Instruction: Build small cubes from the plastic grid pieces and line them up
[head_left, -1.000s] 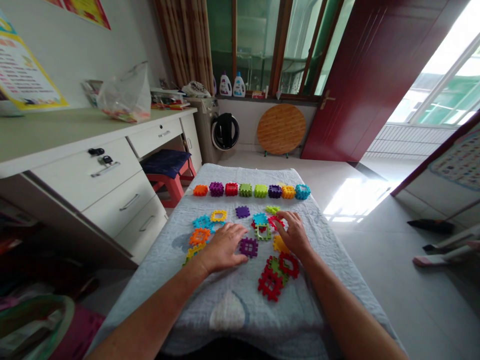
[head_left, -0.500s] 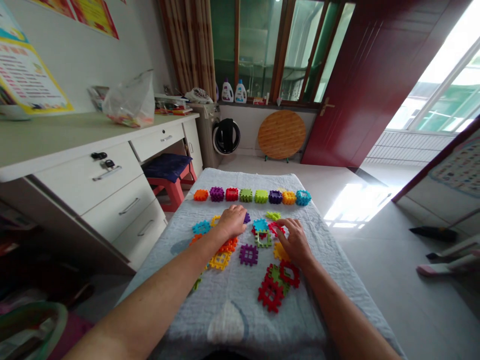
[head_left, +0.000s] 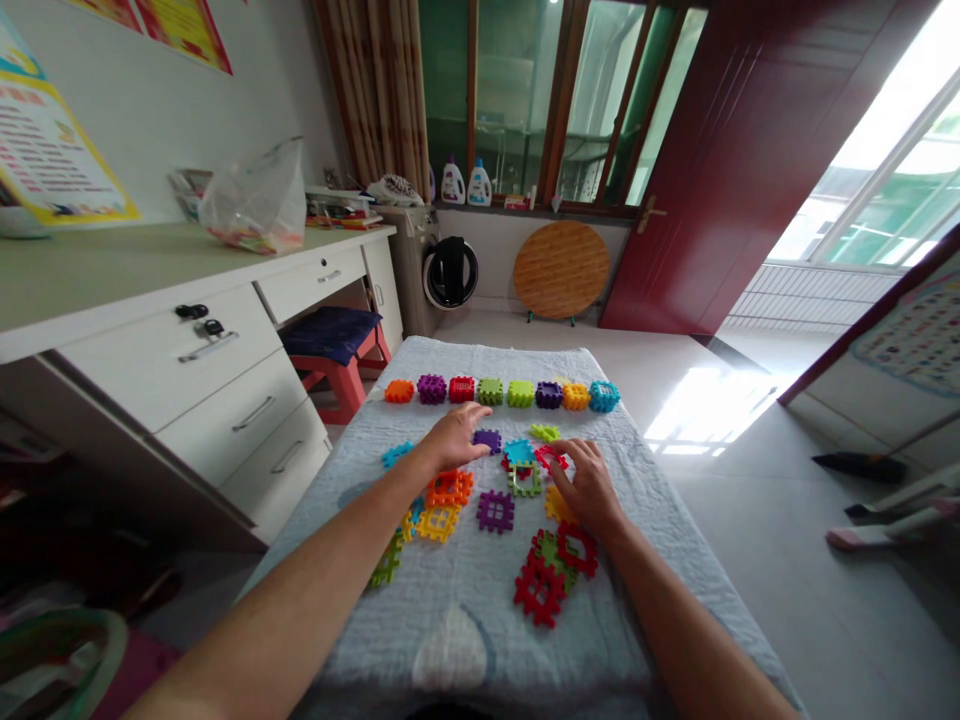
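My left hand (head_left: 453, 438) is open, thumb and fingers apart, just left of a flat purple interlocking tile (head_left: 487, 441) on the cloth. At the right, my right hand (head_left: 589, 478) has its thumb and fingers at the edge of a red tile frame (head_left: 551, 458), which looks tilted. Between the hands lie a light-blue tile (head_left: 519, 452), a green frame (head_left: 526, 480) and another purple tile (head_left: 496, 511). Orange (head_left: 450, 487) and yellow tiles (head_left: 439, 522) are near my left forearm. Red tiles (head_left: 540, 592) overlap a green one close to my right wrist.
A row of assembled cubes, among them a red cube (head_left: 462, 389) and a blue cube (head_left: 604, 396), runs along the far part of the cloth-covered table (head_left: 450, 640). A stool (head_left: 334, 335) and a white desk (head_left: 180, 345) stand at the left.
My left hand has shifted slightly left and its fingers have spread, uncovering the purple tile. My right hand stays at the red tile frame.
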